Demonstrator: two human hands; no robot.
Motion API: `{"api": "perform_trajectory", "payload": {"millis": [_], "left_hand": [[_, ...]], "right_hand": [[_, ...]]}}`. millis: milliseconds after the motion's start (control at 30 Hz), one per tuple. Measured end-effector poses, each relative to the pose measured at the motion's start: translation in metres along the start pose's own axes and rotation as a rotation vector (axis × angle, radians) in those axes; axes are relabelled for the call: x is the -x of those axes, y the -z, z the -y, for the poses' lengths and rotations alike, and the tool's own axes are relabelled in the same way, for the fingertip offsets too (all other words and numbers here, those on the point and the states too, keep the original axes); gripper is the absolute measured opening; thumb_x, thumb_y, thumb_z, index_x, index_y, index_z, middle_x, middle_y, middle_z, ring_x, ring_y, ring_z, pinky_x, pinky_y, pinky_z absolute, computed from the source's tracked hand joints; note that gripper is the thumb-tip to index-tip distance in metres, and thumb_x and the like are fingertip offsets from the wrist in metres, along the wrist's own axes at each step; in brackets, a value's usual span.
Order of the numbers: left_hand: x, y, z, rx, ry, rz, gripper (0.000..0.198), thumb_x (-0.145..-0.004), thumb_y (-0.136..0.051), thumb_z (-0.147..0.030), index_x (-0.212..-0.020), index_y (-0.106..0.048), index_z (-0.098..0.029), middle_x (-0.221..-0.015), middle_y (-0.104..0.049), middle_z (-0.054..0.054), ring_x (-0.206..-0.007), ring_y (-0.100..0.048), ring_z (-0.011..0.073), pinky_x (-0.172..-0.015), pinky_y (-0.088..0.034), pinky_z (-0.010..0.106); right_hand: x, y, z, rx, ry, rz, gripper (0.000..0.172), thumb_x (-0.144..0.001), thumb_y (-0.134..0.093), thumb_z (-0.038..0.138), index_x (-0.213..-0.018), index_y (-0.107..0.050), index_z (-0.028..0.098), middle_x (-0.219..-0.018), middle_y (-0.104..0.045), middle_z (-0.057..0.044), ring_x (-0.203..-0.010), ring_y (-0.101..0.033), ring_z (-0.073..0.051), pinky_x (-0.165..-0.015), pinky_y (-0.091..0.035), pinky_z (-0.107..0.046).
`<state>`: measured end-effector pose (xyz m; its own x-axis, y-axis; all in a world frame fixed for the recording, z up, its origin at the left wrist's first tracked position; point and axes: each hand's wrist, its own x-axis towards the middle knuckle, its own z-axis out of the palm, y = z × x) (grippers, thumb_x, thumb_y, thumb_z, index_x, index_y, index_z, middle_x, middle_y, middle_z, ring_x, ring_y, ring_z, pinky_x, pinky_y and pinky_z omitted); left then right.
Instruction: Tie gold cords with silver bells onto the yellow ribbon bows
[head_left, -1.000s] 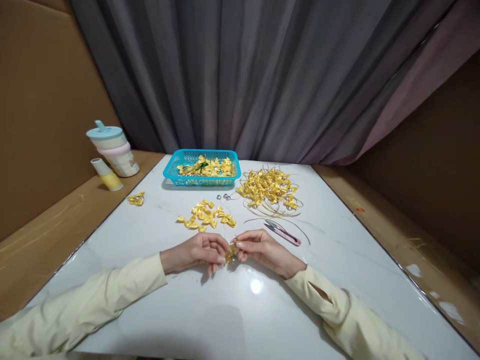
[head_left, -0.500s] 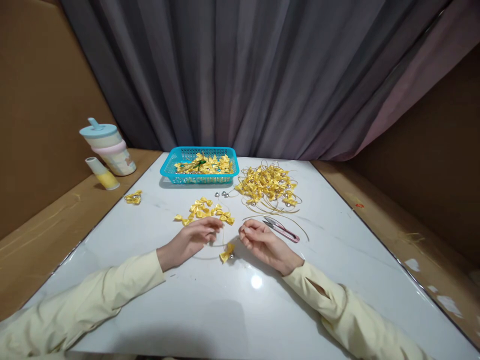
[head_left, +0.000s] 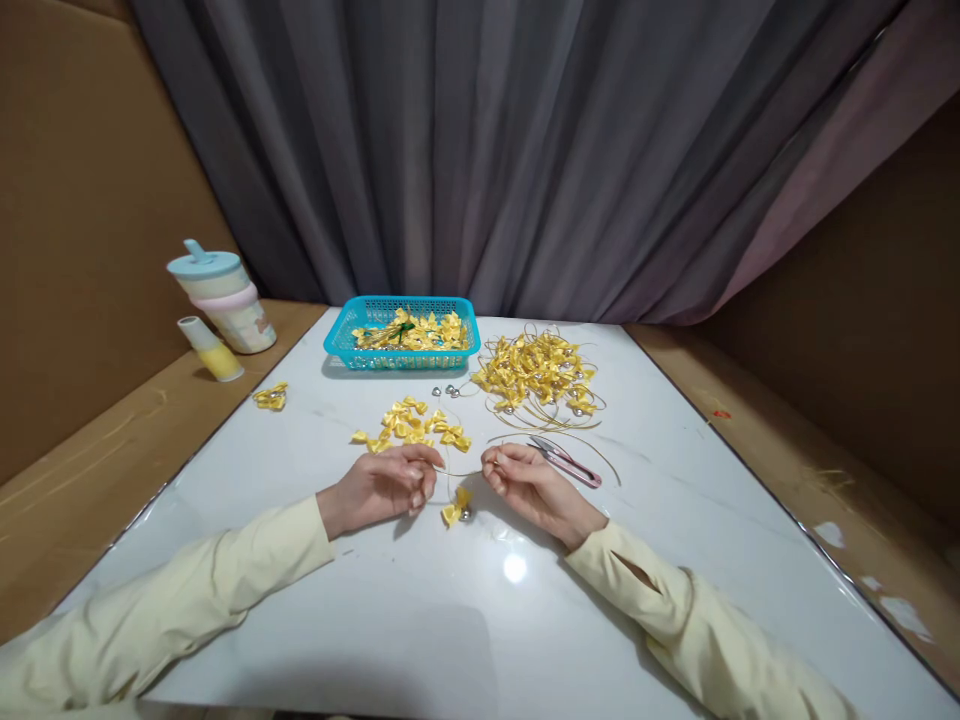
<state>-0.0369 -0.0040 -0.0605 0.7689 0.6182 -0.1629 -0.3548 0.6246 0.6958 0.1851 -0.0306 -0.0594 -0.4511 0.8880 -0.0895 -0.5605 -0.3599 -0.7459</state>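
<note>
My left hand [head_left: 386, 484] is closed above the table, its fingertips pinching a thin gold cord [head_left: 460, 475]. The cord runs across a small gap to my right hand [head_left: 536, 488], where thumb and forefinger are pressed together on it. Just below the cord, between the two hands, hangs or lies a yellow ribbon bow [head_left: 453, 512] with a small silver bell [head_left: 466, 515]; I cannot tell whether it touches the table. Loose yellow bows [head_left: 409, 420] lie just beyond my left hand. Beside my right hand are pink-handled thread snips [head_left: 574, 466].
A blue basket [head_left: 401, 363] holding yellow bows stands at the back. Right of it is a heap of corded bows [head_left: 536, 370]. Several silver bells [head_left: 451, 390] lie between. At left are a bow bundle [head_left: 271, 397], a thread cone [head_left: 211, 350] and a lidded cup [head_left: 231, 300].
The cord now shows as a line spanning the gap between my hands. My left fingers have drawn closer together, and the view has shifted slightly.
</note>
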Motion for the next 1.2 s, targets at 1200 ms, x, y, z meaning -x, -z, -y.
{"api": "perform_trajectory", "payload": {"millis": [1200], "left_hand": [[0.001, -0.018, 0.004, -0.398, 0.366, 0.216, 0.024, -0.075, -0.063, -0.03, -0.06, -0.067, -0.011, -0.037, -0.036, -0.005, -0.032, -0.02, 0.0046, -0.037, -0.011, 0.024]], "right_hand": [[-0.008, -0.004, -0.009, 0.155, -0.361, 0.44, 0.016, -0.07, -0.073, 0.02, -0.079, -0.072, 0.007, -0.07, -0.066, -0.007, -0.053, -0.056, -0.009, -0.05, -0.043, -0.021]]}}
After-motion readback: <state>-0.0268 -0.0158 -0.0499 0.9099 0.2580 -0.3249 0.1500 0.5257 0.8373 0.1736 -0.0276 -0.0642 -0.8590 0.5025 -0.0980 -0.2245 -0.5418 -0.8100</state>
